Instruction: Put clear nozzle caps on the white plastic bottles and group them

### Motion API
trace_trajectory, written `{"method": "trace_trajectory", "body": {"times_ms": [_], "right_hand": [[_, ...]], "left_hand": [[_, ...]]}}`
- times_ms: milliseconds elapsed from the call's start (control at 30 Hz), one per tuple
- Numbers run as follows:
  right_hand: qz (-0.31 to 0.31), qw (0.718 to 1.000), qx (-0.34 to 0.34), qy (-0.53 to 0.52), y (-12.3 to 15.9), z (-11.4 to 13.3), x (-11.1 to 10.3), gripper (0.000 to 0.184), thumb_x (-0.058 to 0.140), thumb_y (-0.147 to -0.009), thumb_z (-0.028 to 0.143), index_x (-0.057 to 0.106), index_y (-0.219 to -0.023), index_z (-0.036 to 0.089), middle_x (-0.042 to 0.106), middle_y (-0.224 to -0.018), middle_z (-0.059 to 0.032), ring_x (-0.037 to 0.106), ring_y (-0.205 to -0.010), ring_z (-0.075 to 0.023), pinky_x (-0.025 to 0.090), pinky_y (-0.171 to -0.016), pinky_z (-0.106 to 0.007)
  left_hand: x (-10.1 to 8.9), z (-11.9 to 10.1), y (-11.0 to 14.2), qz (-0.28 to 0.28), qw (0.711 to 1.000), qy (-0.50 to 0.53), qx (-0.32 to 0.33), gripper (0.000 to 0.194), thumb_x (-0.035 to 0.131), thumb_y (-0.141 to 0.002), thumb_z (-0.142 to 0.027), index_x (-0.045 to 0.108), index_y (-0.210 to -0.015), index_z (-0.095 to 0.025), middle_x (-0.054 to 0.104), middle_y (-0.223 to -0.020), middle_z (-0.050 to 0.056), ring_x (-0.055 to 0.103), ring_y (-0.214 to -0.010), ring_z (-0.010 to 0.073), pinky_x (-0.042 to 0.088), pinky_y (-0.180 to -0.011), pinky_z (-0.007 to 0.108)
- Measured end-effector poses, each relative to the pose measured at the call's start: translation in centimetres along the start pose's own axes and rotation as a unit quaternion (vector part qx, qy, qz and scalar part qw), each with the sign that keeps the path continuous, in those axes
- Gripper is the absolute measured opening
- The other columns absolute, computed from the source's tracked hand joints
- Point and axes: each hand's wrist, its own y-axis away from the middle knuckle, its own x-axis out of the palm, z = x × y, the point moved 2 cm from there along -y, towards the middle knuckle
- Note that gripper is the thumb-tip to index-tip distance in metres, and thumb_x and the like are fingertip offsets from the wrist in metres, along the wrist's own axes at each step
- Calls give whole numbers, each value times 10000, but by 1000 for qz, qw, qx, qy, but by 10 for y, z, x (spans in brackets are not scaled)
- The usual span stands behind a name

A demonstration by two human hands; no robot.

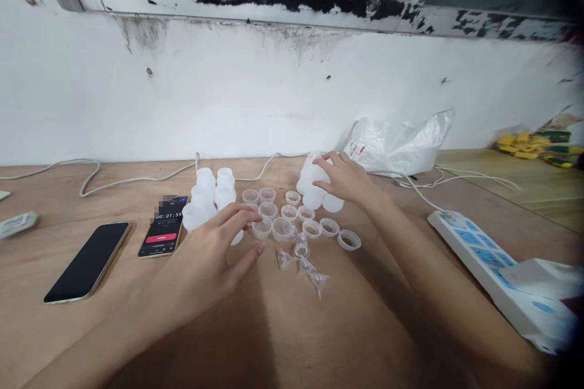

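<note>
My left hand [230, 243] hovers over the table's middle with its thumb and fingers apart, holding nothing. Its fingertips are close to a clear plastic cup [261, 229], in front of standing white bottles [206, 179] in two rows. At the far side, my right hand [343, 177] has thumb and fingers around a white bottle [311, 171] in a cluster of rounded white pieces. Clear rings [350, 240] lie between the hands, beside several clear cups [267, 195]. Nearer to me lie small clear funnels [319, 282].
Two phones lie at left: one dark [87, 262], one showing a timer [163, 228]. A plastic bag [401, 146] rests against the wall behind my right hand. A power strip [483, 255] with a plugged-in adapter is at right. White cables [137, 179] run along the wall.
</note>
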Motion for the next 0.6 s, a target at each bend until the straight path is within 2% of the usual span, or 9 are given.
{"method": "trace_trajectory", "body": {"times_ms": [100, 133, 167, 233, 333, 400, 500, 600], "right_hand": [[-85, 995, 10, -45, 24, 6, -9, 369, 463, -822, 340, 516, -1117, 125, 491, -1155, -158, 445, -1078, -309, 383, -889, -441], [-116, 989, 7, -97, 36, 8, -9, 327, 428, -841, 324, 530, -1082, 127, 523, -1110, -143, 475, -1054, -273, 390, -901, -408], [-112, 982, 0, -153, 49, 11, -5, 301, 388, -861, 309, 531, -1061, 135, 554, -1064, -126, 512, -1015, -238, 414, -885, -372], [-49, 974, -35, -220, 76, 18, 9, 312, 363, -873, 322, 527, -1074, 148, 568, -1090, -120, 526, -1035, -220, 429, -887, -356], [38, 975, -72, -209, 108, 24, 39, 433, 358, -873, 363, 412, -1255, 167, 443, -1311, -112, 342, -1249, -251, 337, -988, -435], [81, 972, -77, -209, 121, 27, 54, 478, 319, -886, 374, 316, -1329, 194, 352, -1386, -88, 259, -1297, -233, 313, -1006, -445], [101, 971, -70, -205, 128, 34, 64, 500, 279, -898, 379, 246, -1366, 208, 280, -1421, -68, 205, -1316, -210, 282, -1026, -439], [106, 972, -56, -203, 129, 46, 62, 499, 269, -899, 386, 263, -1364, 204, 268, -1423, -72, 206, -1315, -209, 267, -1036, -435]], "left_hand": [[-1, 0, 1, -4, 1000, -2, 4, 229, 451, -834, -259, 462, -1063, -249, 503, -1141, 8, 552, -927, 153, 467, -774, 309], [-1, 0, 1, -7, 1000, -3, 4, 237, 456, -832, -259, 456, -1069, -253, 502, -1143, 6, 556, -922, 149, 470, -775, 304], [-2, 0, 1, -11, 1000, -3, 4, 242, 460, -830, -256, 451, -1072, -256, 502, -1142, 5, 560, -912, 145, 473, -771, 298], [-3, -1, 1, -14, 1000, -5, 5, 247, 466, -829, -252, 444, -1075, -263, 506, -1135, 3, 564, -898, 139, 479, -766, 291], [-2, -3, 1, -6, 1000, -4, 10, 240, 457, -835, -256, 444, -1074, -264, 501, -1142, 9, 555, -932, 148, 474, -791, 305], [-1, -3, 0, 2, 1000, 1, 12, 244, 454, -835, -254, 443, -1078, -267, 496, -1150, 10, 545, -956, 154, 468, -808, 315], [1, -2, 2, 2, 1000, 6, 11, 254, 459, -831, -248, 441, -1083, -272, 498, -1144, 9, 548, -943, 152, 474, -799, 314], [0, -2, 4, -5, 1000, 3, 15, 259, 460, -828, -243, 442, -1086, -263, 493, -1150, 20, 548, -946, 160, 477, -796, 318]]}}
